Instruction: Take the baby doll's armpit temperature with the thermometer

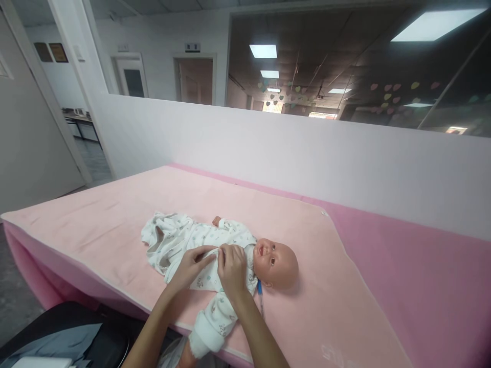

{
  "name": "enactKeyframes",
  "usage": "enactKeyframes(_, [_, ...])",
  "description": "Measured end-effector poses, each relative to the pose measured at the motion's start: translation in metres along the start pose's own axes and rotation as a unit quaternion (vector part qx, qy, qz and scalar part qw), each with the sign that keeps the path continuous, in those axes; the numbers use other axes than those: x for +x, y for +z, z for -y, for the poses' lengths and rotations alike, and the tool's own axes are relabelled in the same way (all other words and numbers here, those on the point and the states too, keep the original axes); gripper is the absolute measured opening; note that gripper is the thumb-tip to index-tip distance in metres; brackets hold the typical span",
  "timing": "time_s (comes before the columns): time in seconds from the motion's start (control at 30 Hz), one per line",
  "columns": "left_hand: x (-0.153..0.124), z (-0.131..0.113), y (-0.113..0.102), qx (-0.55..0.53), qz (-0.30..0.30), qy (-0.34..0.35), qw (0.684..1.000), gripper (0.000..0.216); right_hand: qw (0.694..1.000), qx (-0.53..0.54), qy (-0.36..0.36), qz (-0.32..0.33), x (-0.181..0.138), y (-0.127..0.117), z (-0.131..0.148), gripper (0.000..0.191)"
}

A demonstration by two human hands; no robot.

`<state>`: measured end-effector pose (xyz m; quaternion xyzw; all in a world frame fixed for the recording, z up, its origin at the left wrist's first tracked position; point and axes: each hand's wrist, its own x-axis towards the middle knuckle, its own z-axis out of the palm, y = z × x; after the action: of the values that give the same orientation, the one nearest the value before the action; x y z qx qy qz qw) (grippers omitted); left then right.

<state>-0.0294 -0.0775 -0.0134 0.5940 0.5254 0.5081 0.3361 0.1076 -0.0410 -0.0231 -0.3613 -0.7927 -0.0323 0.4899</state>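
A bald baby doll lies on its back, head to the right and legs to the left, in a white printed baby garment. Both my hands are at the garment's chest, close together. My left hand pinches the cloth between thumb and fingers. Beside it, nearer the doll's neck, my right hand is closed on the cloth too; what lies beneath its fingers is hidden. One sleeve stretches toward me over the table's edge. A thin stick with a blue end lies by the doll's neck.
A pale pink cover lies over a darker pink cloth on the table. Behind runs a white half wall with a window above. At the lower left stands a black chair with grey cloth on it.
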Motion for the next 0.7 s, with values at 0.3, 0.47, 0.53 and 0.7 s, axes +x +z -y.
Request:
enactKeyframes(0.3, [0.002, 0.01, -0.003, -0.015, 0.003, -0.006, 1.0, 0.035, 1.0, -0.005, -0.017, -0.003, 0.0, 0.001, 0.0, 0.018])
enactKeyframes(0.47, [0.001, 0.008, -0.002, 0.001, -0.002, -0.015, 1.0, 0.037, 1.0, 0.011, -0.015, -0.001, 0.001, -0.001, 0.002, 0.018])
enactKeyframes(0.53, [0.001, 0.005, -0.002, -0.013, -0.005, -0.013, 1.0, 0.036, 1.0, 0.024, -0.005, -0.001, 0.001, -0.002, 0.002, 0.016])
enactKeyframes(0.7, [0.001, -0.002, -0.003, -0.052, -0.012, -0.021, 0.998, 0.037, 0.998, 0.054, -0.025, 0.021, 0.001, -0.007, 0.004, 0.01])
